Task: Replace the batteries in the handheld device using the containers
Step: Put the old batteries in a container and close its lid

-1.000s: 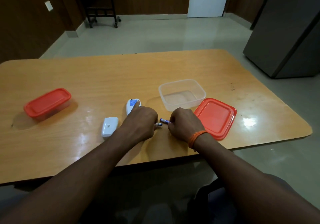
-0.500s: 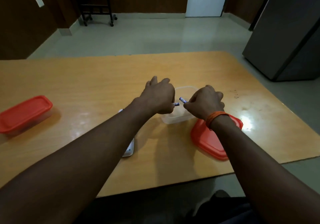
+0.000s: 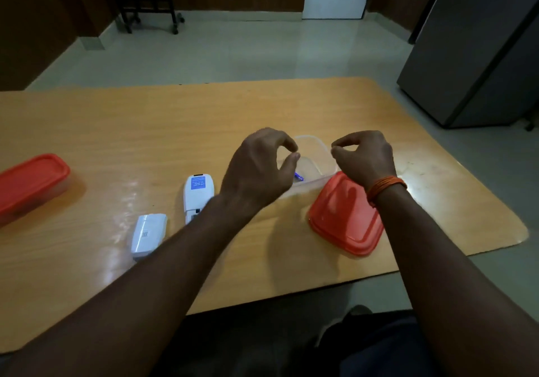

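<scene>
My left hand (image 3: 259,166) and my right hand (image 3: 363,156) hover over the open clear container (image 3: 316,146), fingers curled apart and holding nothing. A blue battery (image 3: 298,176) lies inside the container, just below my left thumb. The second battery is hidden from view. The white handheld device (image 3: 197,194) lies face down on the table left of my left wrist, its battery bay uncovered. Its white battery cover (image 3: 149,235) lies nearer me, to the left. The container's orange lid (image 3: 344,219) rests beside it under my right wrist.
A second container with an orange lid (image 3: 29,184) stands shut at the table's left edge. The wooden table (image 3: 145,131) ends close on the right and near side. A grey cabinet (image 3: 478,55) stands on the floor to the right.
Both hands lifted a battery each from the table to above the clear container, then let go. Fingers now spread, and one battery lies inside.
</scene>
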